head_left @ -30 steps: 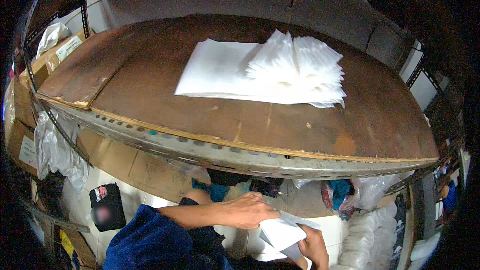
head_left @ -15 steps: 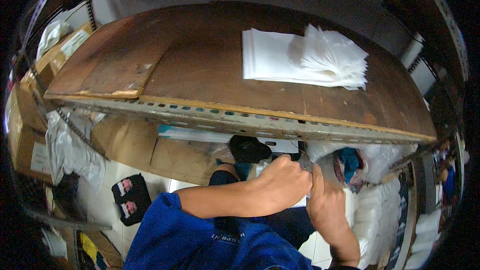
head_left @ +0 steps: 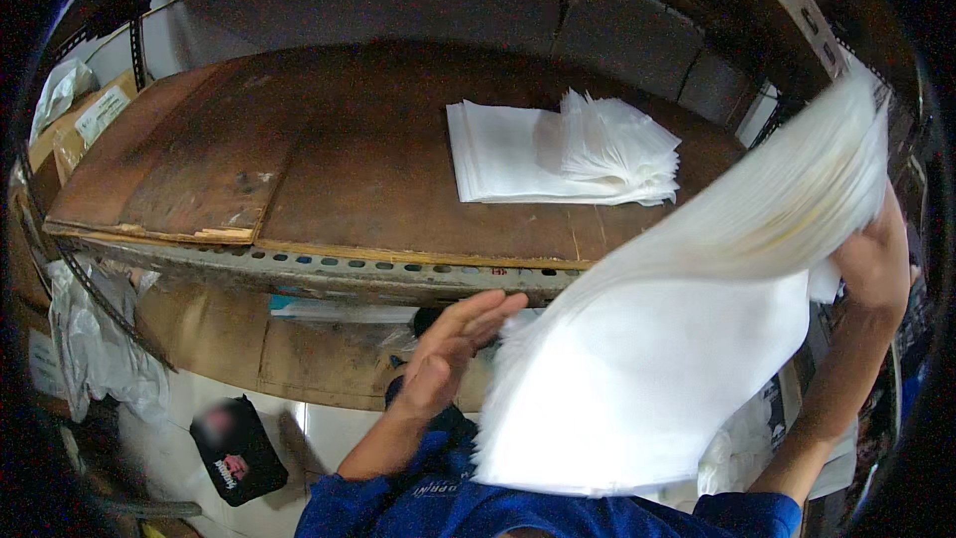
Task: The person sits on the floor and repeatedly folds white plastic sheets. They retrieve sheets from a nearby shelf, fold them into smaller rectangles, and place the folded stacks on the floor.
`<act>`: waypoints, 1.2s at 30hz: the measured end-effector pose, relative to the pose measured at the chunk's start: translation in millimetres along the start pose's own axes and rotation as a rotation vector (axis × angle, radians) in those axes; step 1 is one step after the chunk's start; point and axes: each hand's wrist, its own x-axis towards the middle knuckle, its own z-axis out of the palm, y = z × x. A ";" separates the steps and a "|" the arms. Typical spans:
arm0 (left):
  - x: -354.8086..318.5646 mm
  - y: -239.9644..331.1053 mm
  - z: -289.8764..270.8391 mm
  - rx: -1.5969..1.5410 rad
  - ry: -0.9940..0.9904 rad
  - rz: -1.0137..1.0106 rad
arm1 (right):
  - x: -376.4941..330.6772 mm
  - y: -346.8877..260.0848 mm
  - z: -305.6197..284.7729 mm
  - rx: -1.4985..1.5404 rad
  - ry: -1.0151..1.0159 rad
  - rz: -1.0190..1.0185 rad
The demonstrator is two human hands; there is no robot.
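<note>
A thick stack of thin white sheets (head_left: 657, 379) spreads across the right side, its upper part curled upward and smeared by motion. My right hand (head_left: 876, 249) grips this stack at its far right end; the fingers are partly hidden behind the sheets. To the left of the stack's free edge, my left hand (head_left: 448, 354) is raised with fingers stretched out, holding nothing. A second bundle of white sheets (head_left: 508, 154), with part of it folded over and fanned, lies on the brown wooden shelf (head_left: 368, 169) beyond my hands.
A perforated metal beam (head_left: 329, 267) edges the shelf. Below it lies brown cardboard (head_left: 209, 339). On the tiled floor at left rests a black pouch (head_left: 239, 450). Grey plastic wrapping (head_left: 95, 339) hangs by the left post, and cardboard boxes (head_left: 95, 130) stand behind.
My hands were together below the shelf edge; now they are apart. My right hand has come up to the right with a large stack of white sheets. My left hand has opened.
</note>
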 end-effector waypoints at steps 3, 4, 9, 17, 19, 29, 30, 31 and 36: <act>-15.3 -57.5 -0.4 -0.372 -0.006 -0.168 | 37.9 -14.2 13.0 0.143 -0.108 -0.107; -18.6 -56.9 -1.0 -0.407 -0.001 -0.208 | 45.6 -16.4 20.3 0.167 -0.112 -0.122; -25.0 -29.5 3.4 -0.367 0.055 -0.156 | 77.8 -30.9 56.4 0.226 -0.299 -0.107; 24.3 85.2 -5.0 -0.599 0.202 0.007 | 111.0 7.7 69.2 0.230 -0.176 0.128; 68.3 102.3 -0.2 -0.366 0.272 -0.126 | 126.0 29.5 78.2 0.312 -0.110 0.227; 125.9 110.3 -33.9 -0.254 0.370 -0.082 | 153.3 -29.8 100.3 0.526 -0.150 -0.015; 117.3 103.2 -33.1 -0.287 0.397 -0.010 | 156.8 -37.5 102.0 0.523 -0.202 -0.075; 103.8 106.5 -34.8 -0.288 0.438 0.079 | 139.2 -81.3 87.7 0.371 -0.174 0.177; 79.5 41.7 -8.0 -0.499 0.353 0.229 | 141.9 -65.5 74.3 0.725 -0.431 0.051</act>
